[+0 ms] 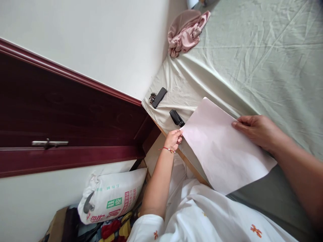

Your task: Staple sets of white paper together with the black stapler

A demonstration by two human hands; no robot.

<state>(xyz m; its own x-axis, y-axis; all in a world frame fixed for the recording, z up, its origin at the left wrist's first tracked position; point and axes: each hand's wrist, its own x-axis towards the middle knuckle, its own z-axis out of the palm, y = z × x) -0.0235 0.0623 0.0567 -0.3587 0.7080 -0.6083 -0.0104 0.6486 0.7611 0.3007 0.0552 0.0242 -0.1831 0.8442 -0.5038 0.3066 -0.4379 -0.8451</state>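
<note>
A blank white sheet of paper (224, 148) is held up over the bed's edge, slightly bowed. My left hand (174, 139) pinches its left corner between thumb and fingers. On the opposite edge, my right hand (254, 129) grips the sheet, thumb on top and the other fingers partly hidden beneath. Just beyond my left hand lies a black stapler (176, 117), its near end close to the paper's corner. Farther off, a long black object (159, 97) rests beside a small dark metallic cluster (152, 97), which I cannot make out clearly.
A pale green sheet (264, 50) with wrinkles covers the bed. Crumpled pink cloth (186, 32) lies by the wall. To the left are a dark red wooden panel (75, 114) with a metal handle (49, 143) and a printed white sack (113, 195) above piled clothes (111, 230).
</note>
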